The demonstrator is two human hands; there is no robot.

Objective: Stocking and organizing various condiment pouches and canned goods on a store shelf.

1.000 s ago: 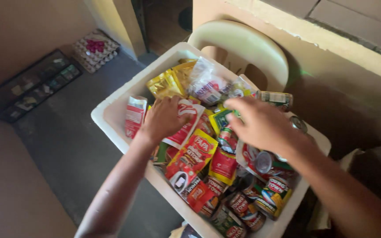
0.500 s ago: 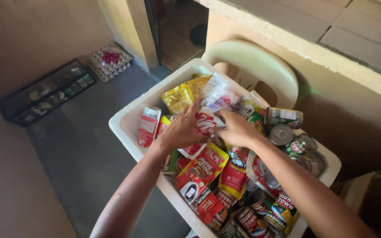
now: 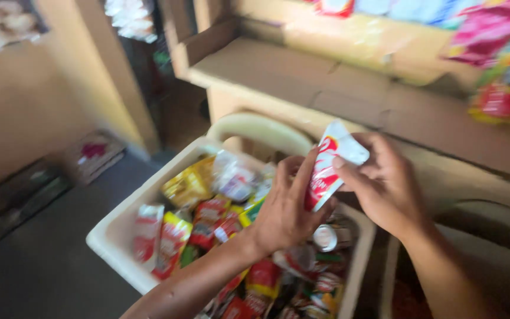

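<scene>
Plainly the white bin (image 3: 119, 233) is the anchor: it is heaped with sachets (image 3: 208, 215) and cans (image 3: 326, 237), so most of the stock lies unsorted in it. Above its far rim both hands meet on one red-and-white sachet (image 3: 329, 168), lifted clear. Left hand (image 3: 284, 207) wraps its lower edge; right hand (image 3: 385, 183) pinches the top corner. Blur hides, perhaps, whether it is torn

single head-worn view, close, angled down and forward over a white tub (image 3: 113, 236) of packets
</scene>
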